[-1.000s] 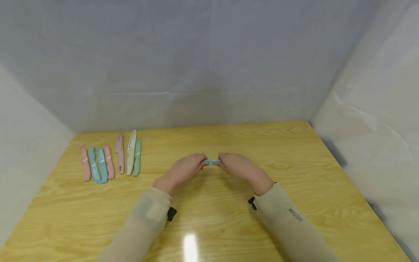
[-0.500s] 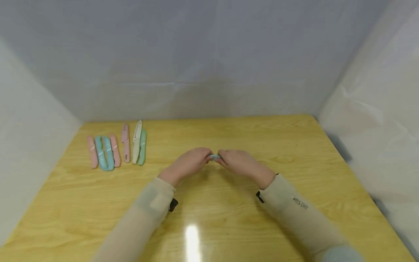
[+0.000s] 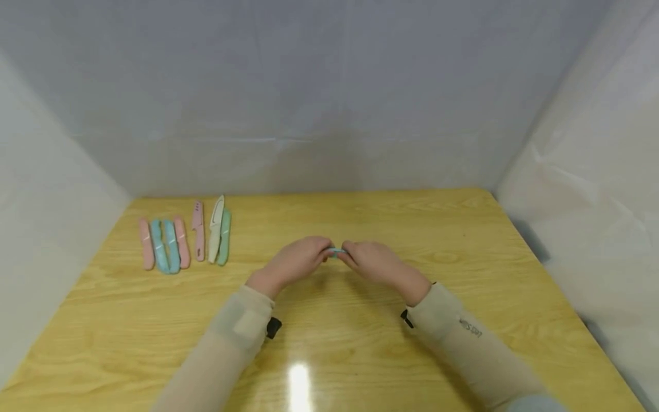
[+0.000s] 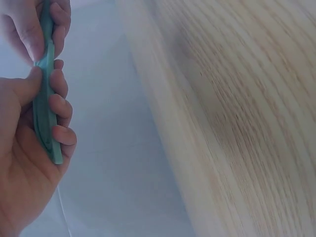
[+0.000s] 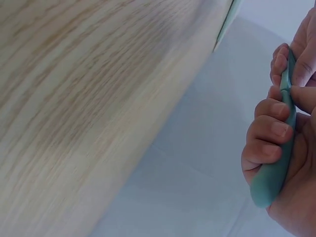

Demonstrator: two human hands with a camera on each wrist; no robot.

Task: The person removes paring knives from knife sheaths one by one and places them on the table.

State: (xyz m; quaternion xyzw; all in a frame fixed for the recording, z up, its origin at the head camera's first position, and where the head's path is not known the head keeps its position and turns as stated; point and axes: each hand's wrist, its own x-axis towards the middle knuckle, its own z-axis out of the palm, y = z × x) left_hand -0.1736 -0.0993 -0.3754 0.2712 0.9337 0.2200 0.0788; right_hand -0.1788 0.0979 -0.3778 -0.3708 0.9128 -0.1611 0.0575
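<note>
Over the middle of the table, both hands hold a blue-green knife (image 3: 337, 251) lengthwise between them. My right hand (image 3: 377, 264) has its fingers curled round the round-ended handle (image 5: 274, 173), thumb along its upper part. My left hand (image 3: 301, 260) grips the opposite, flatter end (image 4: 45, 116), which has a raised edge and the same colour; thumb and fingertips press it from both sides. The two hands nearly meet at the joint between the parts. In the head view the fingers hide most of the knife.
At the table's far left lie two pink pieces (image 3: 146, 245), two blue pieces (image 3: 171, 246) with pale bands, a pink knife (image 3: 198, 231), a cream knife (image 3: 216, 230) and a green piece (image 3: 224, 237). Cloth walls (image 3: 329, 103) surround the wooden table (image 3: 340, 355).
My hands have drawn slightly closer together, so less of the blue-green knife shows between them. The grip stays on both ends. The head view has shifted a little.
</note>
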